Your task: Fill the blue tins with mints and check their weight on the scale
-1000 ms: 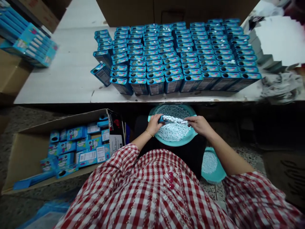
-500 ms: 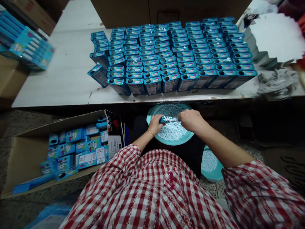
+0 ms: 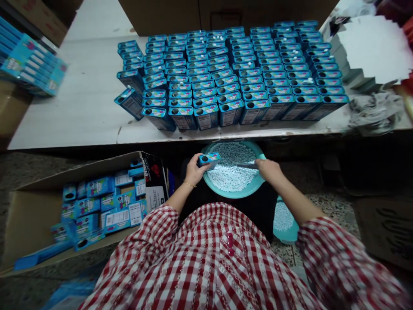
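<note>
My left hand [image 3: 194, 169] is closed round a small blue tin [image 3: 209, 159], held at the left rim of a teal bowl [image 3: 254, 184] full of white pellets [image 3: 229, 172] on my lap. My right hand [image 3: 269, 169] rests at the bowl's right rim, fingers closed on a thin dark tray-like piece [image 3: 245, 165] that lies over the pellets. Both sleeves are red-and-white check.
On the white table [image 3: 80, 112] stand several rows of blue tins [image 3: 232, 73] with round holes on top. A cardboard box [image 3: 29, 202] of blue tins sits at my lower left. A second teal bowl [image 3: 284, 219] lies by my right knee. Blue packs [image 3: 29, 64] are stacked far left.
A second ago both hands held a long piece loaded with pellets over the bowl. Now the hands have parted: the left lifts a blue tin, the right holds the emptied dark piece.
</note>
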### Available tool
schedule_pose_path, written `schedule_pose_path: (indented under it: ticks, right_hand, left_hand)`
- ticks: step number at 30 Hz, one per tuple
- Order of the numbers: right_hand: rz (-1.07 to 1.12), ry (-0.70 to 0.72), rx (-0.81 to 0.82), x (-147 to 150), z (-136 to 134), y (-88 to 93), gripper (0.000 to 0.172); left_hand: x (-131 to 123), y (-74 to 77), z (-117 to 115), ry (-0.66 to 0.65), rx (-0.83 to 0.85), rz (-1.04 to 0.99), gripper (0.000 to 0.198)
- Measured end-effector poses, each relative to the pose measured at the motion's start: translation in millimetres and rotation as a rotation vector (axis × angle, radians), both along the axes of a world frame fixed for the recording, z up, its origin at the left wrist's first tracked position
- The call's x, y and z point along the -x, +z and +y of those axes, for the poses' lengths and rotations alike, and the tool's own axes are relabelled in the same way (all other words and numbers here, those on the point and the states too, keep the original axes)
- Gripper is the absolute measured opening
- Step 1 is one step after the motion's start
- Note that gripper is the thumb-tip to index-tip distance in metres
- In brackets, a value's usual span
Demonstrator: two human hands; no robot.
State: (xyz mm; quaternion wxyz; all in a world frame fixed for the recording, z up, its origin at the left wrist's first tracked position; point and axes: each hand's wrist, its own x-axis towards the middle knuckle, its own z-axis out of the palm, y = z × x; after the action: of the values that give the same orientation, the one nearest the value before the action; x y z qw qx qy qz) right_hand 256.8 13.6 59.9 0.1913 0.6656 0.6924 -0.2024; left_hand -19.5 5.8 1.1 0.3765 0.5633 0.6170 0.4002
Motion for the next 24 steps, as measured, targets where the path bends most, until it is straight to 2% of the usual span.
schedule_pose_path:
  ticks: [3,5,8,11,14,17,21,24]
  right_hand:
    - [0.112,-0.039,0.052,24,-7,-64.6,0.035]
    - [0.203,-0.073,0.056,48,-12,-95.8,0.035]
    - [0.344,-0.149,0.034,71,-13,-120.6,0.034]
    - [0.482,-0.216,0.021,68,-7,-126.0,0.032]
    - [0.601,-0.267,0.01,47,-3,-117.3,0.031]
    - [0.685,-0.294,-0.016,22,-3,-92.7,0.031]
    - [0.806,-0.248,-0.083,0,-1,-37.5,0.029]
    - [0.706,-0.096,-0.127,3,3,7.7,0.029]
  left_hand:
    - [15,6.1,-2,0.067,0.003,-0.03,0.038]
    - [21,8.0,-3,0.101,-0.003,-0.02,0.039]
    - [26,7.7,-4,0.117,0.004,-0.004,0.04]
    - [30,6.1,-5,0.115,0.009,0.008,0.04]
    - [31,4.0,-4,0.107,-0.003,0.005,0.04]
    - [25,0.2,-1,0.088,-0.014,0.0,0.04]
    - [5,-5.1,2,0.005,-0.037,0.102,0.037]
    - [-13,-4.9,4,-0.074,-0.06,0.218,0.035]
